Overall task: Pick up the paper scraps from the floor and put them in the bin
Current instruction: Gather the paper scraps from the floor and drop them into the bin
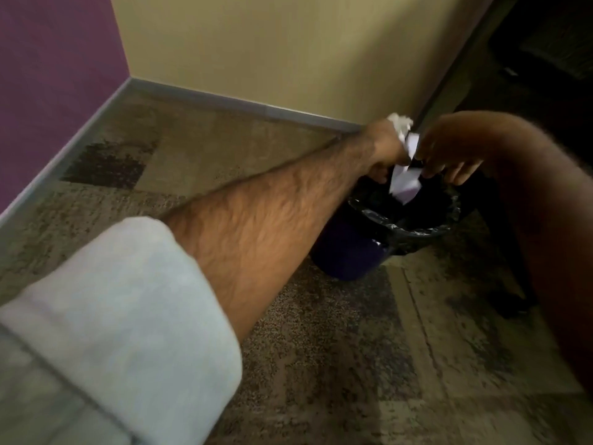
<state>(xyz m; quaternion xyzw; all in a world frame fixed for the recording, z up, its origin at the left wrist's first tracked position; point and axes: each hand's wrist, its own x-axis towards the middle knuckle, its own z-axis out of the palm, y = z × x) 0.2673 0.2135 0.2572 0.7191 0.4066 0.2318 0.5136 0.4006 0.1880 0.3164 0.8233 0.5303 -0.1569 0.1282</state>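
A dark blue bin [346, 252] lined with a black plastic bag [417, 231] stands on the carpet near the yellow wall. Both my hands are over its opening. My left hand [383, 149] grips a bunch of white crumpled paper scraps [402, 126] that stick out above its knuckles. More white paper scraps [406, 184] hang below, between the two hands, just above the bin's mouth. My right hand [449, 152] has its fingers curled down onto these scraps from the right side.
Patterned brown carpet [224, 149] covers the floor. A purple wall [54, 75] and a yellow wall [272, 49] meet at a corner with a grey skirting board. Dark furniture with a leg [510, 284] stands right of the bin.
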